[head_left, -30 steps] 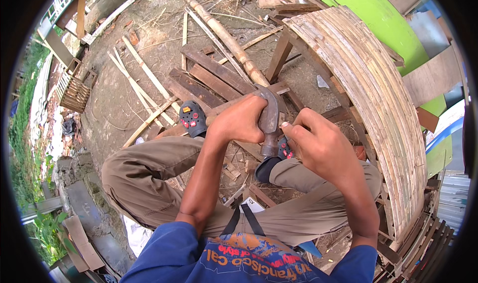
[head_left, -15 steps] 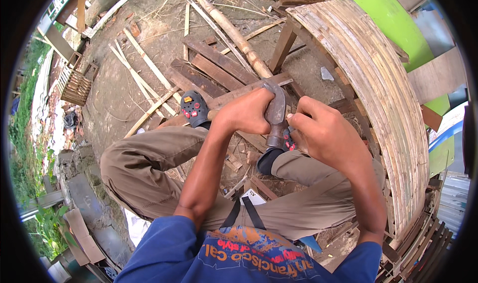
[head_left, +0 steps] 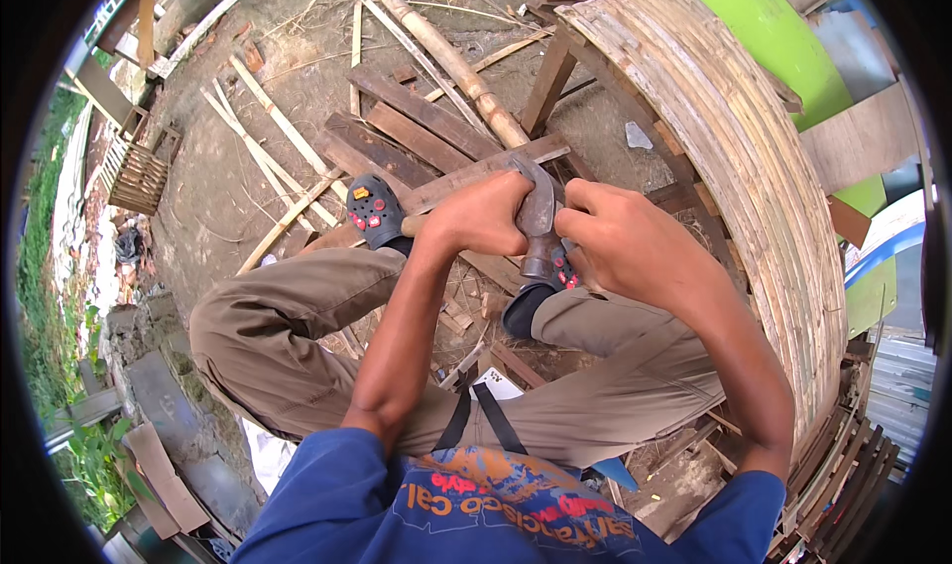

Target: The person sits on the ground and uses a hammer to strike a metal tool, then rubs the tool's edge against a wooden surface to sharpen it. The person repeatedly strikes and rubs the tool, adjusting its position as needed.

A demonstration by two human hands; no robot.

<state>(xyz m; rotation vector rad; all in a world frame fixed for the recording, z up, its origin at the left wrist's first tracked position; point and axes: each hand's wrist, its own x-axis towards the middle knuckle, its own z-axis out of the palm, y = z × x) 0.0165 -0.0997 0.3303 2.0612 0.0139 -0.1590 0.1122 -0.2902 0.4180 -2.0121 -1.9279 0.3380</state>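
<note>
My left hand is wrapped round a claw hammer close under its head. The dark metal head of the claw hammer shows beside my knuckles, and the end of its wooden handle pokes out on the left. Right up against the head, my right hand is closed with its fingers curled in. What those fingers pinch, if anything, is hidden. Beneath the hammer and my left hand lies a wooden plank, with a dark clog on my foot at its left side.
Several brown boards lie piled ahead, with a long bamboo pole beyond them. A slatted bamboo bench curves along the right, near a green panel. Thin wood strips and a slatted crate are at left.
My right hand has shifted left against the hammer head, its fingers curling further in. My left hand keeps its hold on the hammer. The whole view has shifted slightly.
</note>
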